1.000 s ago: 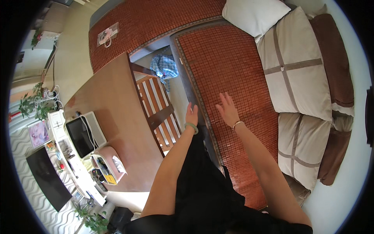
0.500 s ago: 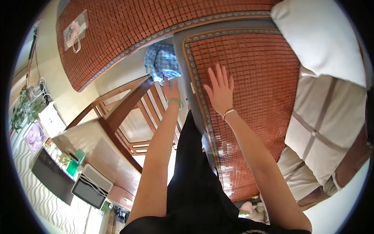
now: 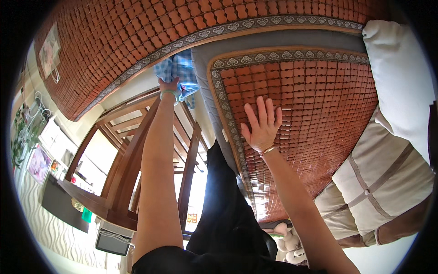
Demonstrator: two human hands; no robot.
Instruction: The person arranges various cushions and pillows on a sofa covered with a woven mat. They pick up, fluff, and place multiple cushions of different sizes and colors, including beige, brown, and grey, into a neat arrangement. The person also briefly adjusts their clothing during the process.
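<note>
My left hand (image 3: 169, 86), with a pale green bangle at its wrist, is at the blue plaid cloth (image 3: 177, 66) beyond the corner of the wooden table. Its fingers are curled on the cloth and partly hidden; folds hang down to its right. My right hand (image 3: 262, 127), wearing a thin bracelet, is open with fingers spread. It is over the reddish-brown tile seat mat (image 3: 305, 100), near the mat's patterned border; whether the palm presses on it I cannot tell.
The wooden slatted table (image 3: 132, 155) stands left of my legs. A second tile mat (image 3: 182, 23) covers the far seat. A white pillow (image 3: 401, 77) and beige cushions (image 3: 378, 182) line the right side. A plush toy (image 3: 292, 246) sits near my right arm. A packet (image 3: 49, 50) lies far left.
My left hand has moved forward and left and closed on the plaid cloth. My right hand stays spread over the seat mat. The view has shifted closer to the seats and table.
</note>
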